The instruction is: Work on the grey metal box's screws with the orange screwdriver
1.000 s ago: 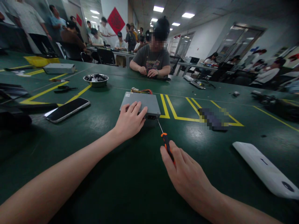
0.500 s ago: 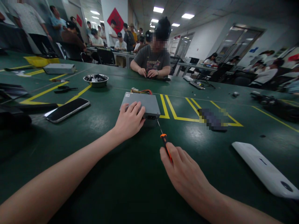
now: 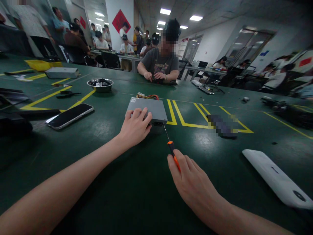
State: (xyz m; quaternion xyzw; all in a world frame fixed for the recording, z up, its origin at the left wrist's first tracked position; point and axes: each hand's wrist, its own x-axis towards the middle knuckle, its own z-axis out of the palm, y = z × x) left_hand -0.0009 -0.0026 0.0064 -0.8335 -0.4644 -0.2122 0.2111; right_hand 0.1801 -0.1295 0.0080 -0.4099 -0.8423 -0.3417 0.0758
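Metal box (image 3: 157,107) is sitting near the middle of the head view, on the green table (image 3: 117,202), with coloured wires (image 3: 153,96) bunching along its 12 o'clock side. Taking that box as the centre of the clock, I am reaching my left hand (image 3: 137,123) onto it from 7 o'clock; its fingers are bending over the top and the thumb is resting against the front, so the hand is clasping the near edge. At 5 o'clock my right hand (image 3: 195,186) is gripping a screwdriver (image 3: 171,148) by its black-and-orange handle. The shaft is pointing toward 11 o'clock, its tip reaching the box's near right corner; whether it is sitting in a screw I cannot tell. A phone (image 3: 70,116) is lying at 9 o'clock, and a steel bowl (image 3: 100,89) is holding dark pieces (image 3: 100,82) at 10. A white object (image 3: 274,176) is lying at 4 o'clock. Across the table, just past 12, a co-worker (image 3: 158,62) is bending forward, hands close together.
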